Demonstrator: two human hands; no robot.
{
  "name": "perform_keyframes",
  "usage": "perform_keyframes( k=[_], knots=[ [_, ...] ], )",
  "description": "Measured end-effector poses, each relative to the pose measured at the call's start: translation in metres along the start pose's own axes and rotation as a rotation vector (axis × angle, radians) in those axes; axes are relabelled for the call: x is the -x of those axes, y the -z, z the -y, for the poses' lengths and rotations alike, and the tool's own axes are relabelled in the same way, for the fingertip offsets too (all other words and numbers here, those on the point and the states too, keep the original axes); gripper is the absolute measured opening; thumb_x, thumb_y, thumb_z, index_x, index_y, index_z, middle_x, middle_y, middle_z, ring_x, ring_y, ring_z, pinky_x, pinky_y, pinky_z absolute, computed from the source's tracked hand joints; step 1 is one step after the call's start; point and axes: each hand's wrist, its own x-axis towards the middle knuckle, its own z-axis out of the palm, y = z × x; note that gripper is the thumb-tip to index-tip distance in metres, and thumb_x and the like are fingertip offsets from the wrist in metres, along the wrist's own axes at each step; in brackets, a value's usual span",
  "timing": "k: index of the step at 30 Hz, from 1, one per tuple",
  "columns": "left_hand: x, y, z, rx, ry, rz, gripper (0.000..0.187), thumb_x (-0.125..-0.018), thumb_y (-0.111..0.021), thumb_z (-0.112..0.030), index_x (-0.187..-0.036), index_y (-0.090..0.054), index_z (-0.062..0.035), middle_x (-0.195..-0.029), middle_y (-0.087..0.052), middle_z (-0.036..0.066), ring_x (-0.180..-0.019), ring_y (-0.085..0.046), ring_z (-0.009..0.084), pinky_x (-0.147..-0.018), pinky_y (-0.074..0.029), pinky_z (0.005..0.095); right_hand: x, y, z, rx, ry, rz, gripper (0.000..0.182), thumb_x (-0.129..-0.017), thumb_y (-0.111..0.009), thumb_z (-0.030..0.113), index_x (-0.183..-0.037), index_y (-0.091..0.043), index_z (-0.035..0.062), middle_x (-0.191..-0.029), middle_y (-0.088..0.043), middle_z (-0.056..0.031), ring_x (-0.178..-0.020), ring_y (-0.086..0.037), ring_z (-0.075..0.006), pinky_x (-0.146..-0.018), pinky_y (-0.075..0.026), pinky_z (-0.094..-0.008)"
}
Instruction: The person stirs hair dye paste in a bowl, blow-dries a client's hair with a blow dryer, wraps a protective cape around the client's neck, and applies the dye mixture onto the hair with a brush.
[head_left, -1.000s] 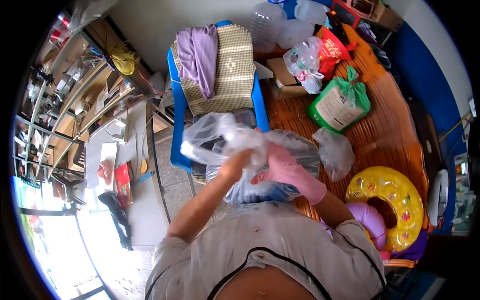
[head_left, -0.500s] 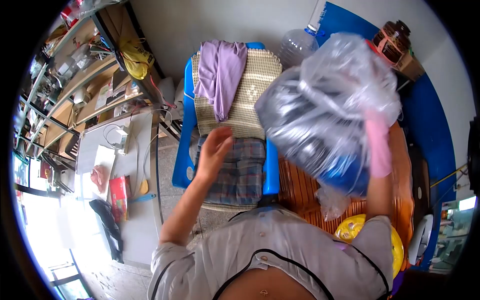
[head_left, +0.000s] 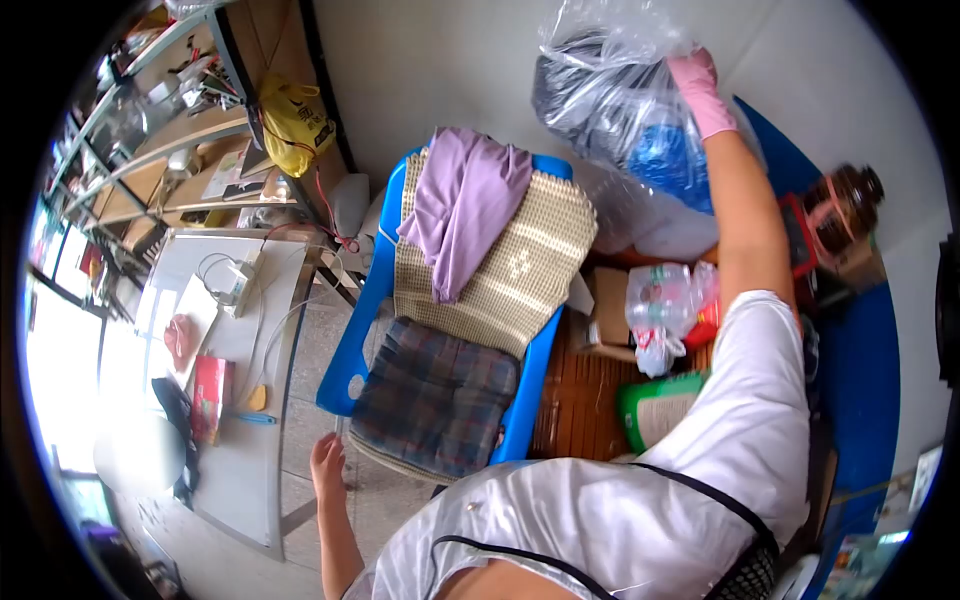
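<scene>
My right hand [head_left: 697,85], in a pink glove, grips a large clear plastic bag [head_left: 610,110] near the wall at the top. Dark and blue things show through the bag. The arm is stretched far forward. My bare left hand [head_left: 328,462] hangs low beside the blue chair [head_left: 340,395], with its fingers curled; whether anything is in them is too small to tell. On the chair lie a purple cloth [head_left: 468,200], a woven mat [head_left: 535,260] and a plaid cushion [head_left: 435,395].
Right of the chair, a brown slatted surface [head_left: 580,420] bears a cardboard box [head_left: 610,310], clear plastic bottles [head_left: 660,300] and a green container [head_left: 655,405]. A brown jar [head_left: 845,215] stands at right. A white table [head_left: 255,350] and shelves [head_left: 150,150] are at left.
The bag in my right hand has moved forward and up, away from my body, and the box and bottles now show. My left hand has dropped from above the chair to its left side.
</scene>
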Motion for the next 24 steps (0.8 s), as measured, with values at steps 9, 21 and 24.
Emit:
perform_keyframes(
  k=[9, 21, 24],
  knots=[
    [0.082, -0.058, 0.024, 0.154, 0.220, -0.239, 0.033, -0.082, -0.061, -0.019, -0.112, -0.054, -0.0079, -0.100, -0.058, 0.003, -0.097, -0.053, 0.0127, -0.081, -0.042, 0.0277, 0.074, -0.262, -0.032, -0.085, -0.182, 0.288, 0.046, -0.085, -0.043, 0.046, -0.107, -0.059, 0.0084, -0.107, -0.060, -0.0158, -0.105, -0.054, -0.0330, -0.087, -0.044, -0.0398],
    [0.069, -0.108, 0.007, 0.152, 0.257, -0.201, 0.033, -0.083, -0.058, -0.014, -0.114, -0.051, -0.0092, -0.100, -0.060, 0.002, -0.093, -0.056, 0.0133, -0.081, -0.044, 0.0288, 0.086, -0.261, 0.032, -0.602, -0.635, 0.160, 0.036, -0.084, -0.051, 0.037, -0.097, -0.063, 0.0056, -0.094, -0.064, -0.0171, -0.091, -0.060, -0.0348, -0.076, -0.046, -0.0375],
    [0.062, -0.120, 0.004, 0.130, 0.259, -0.220, 0.033, -0.083, -0.059, -0.014, -0.114, -0.051, -0.0085, -0.099, -0.060, 0.003, -0.092, -0.056, 0.0136, -0.081, -0.044, 0.0288, 0.097, -0.281, 0.033, -0.785, -0.504, 0.011, 0.030, -0.083, -0.055, 0.029, -0.096, -0.062, 0.0035, -0.092, -0.064, -0.0176, -0.088, -0.062, -0.0320, -0.074, -0.046, -0.0357]
  ],
)
